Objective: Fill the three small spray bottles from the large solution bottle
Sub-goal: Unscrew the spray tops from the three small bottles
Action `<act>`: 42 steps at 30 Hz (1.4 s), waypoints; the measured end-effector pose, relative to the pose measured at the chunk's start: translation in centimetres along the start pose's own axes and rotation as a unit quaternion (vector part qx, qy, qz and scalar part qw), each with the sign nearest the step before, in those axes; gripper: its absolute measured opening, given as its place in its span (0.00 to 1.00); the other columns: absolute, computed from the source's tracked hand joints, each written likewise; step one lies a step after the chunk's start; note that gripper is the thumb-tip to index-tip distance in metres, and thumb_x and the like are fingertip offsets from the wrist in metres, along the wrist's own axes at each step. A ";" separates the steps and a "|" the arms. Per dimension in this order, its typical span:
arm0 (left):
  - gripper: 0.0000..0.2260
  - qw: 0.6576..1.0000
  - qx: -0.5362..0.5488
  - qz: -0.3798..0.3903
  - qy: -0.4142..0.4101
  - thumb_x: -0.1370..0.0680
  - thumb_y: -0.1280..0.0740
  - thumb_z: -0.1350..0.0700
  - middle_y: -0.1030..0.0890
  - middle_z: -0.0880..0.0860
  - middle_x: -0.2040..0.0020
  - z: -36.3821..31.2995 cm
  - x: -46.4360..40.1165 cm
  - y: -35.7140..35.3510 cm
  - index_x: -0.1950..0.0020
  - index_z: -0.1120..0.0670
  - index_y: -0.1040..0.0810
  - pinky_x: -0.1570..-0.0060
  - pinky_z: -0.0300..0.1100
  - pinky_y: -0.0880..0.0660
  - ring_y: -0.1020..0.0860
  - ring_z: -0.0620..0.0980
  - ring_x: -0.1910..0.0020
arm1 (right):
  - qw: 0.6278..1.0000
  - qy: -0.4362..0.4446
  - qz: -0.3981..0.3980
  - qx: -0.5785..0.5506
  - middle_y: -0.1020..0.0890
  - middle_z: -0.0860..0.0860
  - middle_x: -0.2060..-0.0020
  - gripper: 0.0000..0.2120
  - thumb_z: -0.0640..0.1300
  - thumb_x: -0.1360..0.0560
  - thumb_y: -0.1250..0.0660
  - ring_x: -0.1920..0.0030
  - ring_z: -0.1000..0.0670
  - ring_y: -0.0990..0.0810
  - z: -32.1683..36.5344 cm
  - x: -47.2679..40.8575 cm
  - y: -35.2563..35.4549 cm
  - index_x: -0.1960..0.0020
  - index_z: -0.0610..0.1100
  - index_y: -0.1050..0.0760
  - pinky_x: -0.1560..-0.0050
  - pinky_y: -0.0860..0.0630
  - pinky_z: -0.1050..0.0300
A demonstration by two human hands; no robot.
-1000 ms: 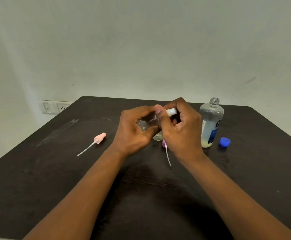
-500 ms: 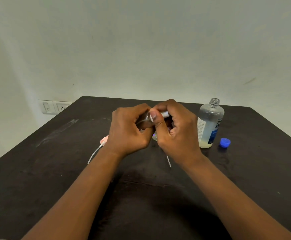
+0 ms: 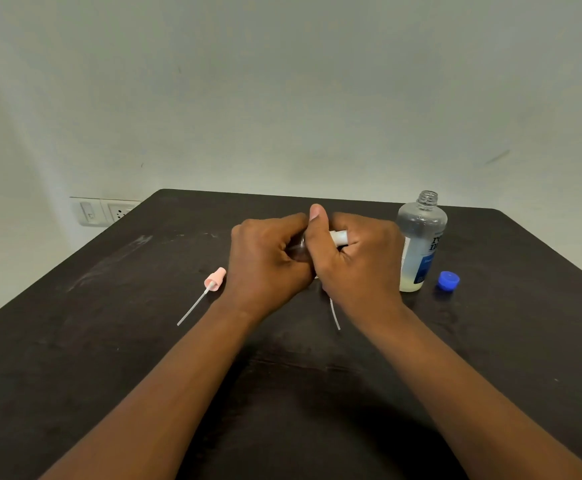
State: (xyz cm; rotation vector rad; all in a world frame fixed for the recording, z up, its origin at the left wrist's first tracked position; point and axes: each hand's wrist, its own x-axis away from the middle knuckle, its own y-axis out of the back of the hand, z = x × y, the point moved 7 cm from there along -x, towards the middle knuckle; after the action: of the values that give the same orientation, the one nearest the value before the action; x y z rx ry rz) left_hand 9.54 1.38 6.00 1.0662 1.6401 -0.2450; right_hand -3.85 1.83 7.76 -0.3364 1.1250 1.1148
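1. The left hand and the right hand are close together over the middle of the dark table, touching each other.
2. The left hand's fingers are curled tight around a small clear bottle. Only a little bit of the bottle shows between the two hands.
3. The right hand's fingers are curled around a white spray top at the end of that small bottle. The thumb points up.
4. The big bottle stands up just to the right of the right hand. Its top is open. It has a blue label and a little pale liquid at the bottom.
5. The blue cap lies on the table just to the right of the big bottle.
6. A pink spray top with a long thin tube lies on the table just to the left of the left hand.
7. Another thin white tube sticks out from under the right hand. What it joins to is hidden.
8. The other small bottles are hidden, so I cannot tell where they are.
9. A white wall plug sits on the wall behind the table's left corner.
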 end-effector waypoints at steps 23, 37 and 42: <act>0.10 0.988 0.118 0.064 0.079 0.30 0.28 0.59 0.29 0.61 0.74 2.8 -1.0 0.7 0.67 0.65 0.22 0.73 0.54 0.35 0.36 0.55 0.73 | 0.977 0.101 0.169 -0.087 0.21 0.48 0.52 0.07 0.38 0.23 0.27 0.51 0.47 0.23 1.5 -0.6 -1.4 0.47 0.37 0.22 0.50 0.26 0.55; 0.13 0.994 0.063 0.068 0.051 0.29 0.27 0.55 0.27 0.42 0.74 2.8 -1.0 0.8 0.70 0.44 0.26 0.70 0.39 0.34 0.31 0.47 0.75 | 0.991 0.000 0.111 -0.068 0.19 0.55 0.65 0.14 0.56 0.24 0.24 0.64 0.51 0.20 0.3 -0.3 -0.9 0.53 0.45 0.21 0.66 0.26 0.59; 0.08 0.994 0.067 0.077 0.044 0.28 0.28 0.52 0.24 0.49 0.74 2.6 -1.0 0.7 0.65 0.54 0.18 0.72 0.41 0.34 0.29 0.49 0.75 | 0.989 0.042 0.108 -0.089 0.16 0.50 0.59 0.07 0.42 0.24 0.22 0.59 0.53 0.19 0.6 -0.4 -1.0 0.52 0.40 0.18 0.58 0.23 0.55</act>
State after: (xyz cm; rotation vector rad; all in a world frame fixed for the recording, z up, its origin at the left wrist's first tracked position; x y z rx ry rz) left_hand 11.80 -0.43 6.15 1.3153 1.6275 -0.2097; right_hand -2.68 1.60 8.10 -0.4113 1.1579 1.4079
